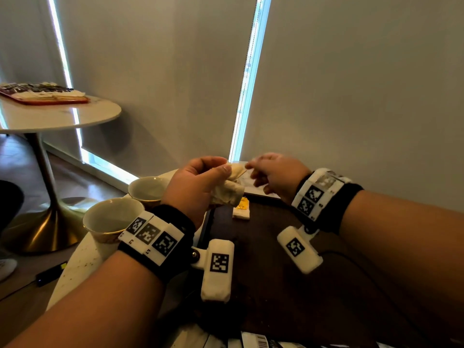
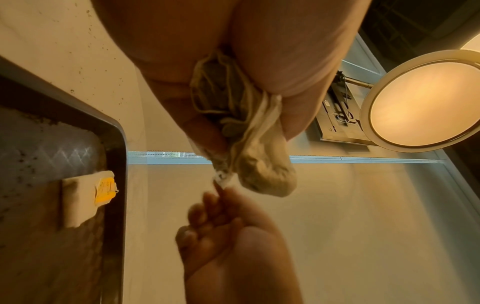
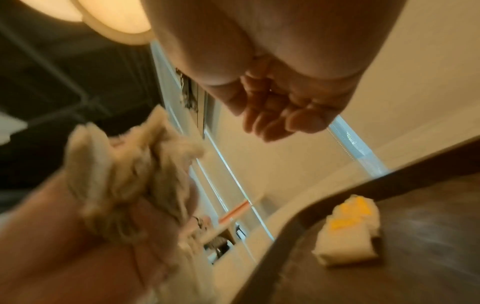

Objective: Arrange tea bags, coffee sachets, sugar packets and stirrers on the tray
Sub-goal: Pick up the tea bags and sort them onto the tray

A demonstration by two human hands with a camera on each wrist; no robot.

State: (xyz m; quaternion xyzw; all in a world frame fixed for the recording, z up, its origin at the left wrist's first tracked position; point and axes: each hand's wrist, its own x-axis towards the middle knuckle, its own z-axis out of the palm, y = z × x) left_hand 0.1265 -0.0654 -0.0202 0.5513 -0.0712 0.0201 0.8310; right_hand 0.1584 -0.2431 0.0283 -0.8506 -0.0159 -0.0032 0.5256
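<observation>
My left hand grips a crumpled bunch of cream tea bags, held up over the far edge of the dark tray. The bunch fills the palm and sticks out past the fingers. My right hand meets the bunch's tip, and its fingertips pinch a small white corner of one tea bag there; this part is blurred. One tea bag with a yellow tag lies flat on the tray near its far rim.
Two empty cups stand on the round white table left of the tray. Several packets show at the bottom edge. A second round table at far left carries a red tray.
</observation>
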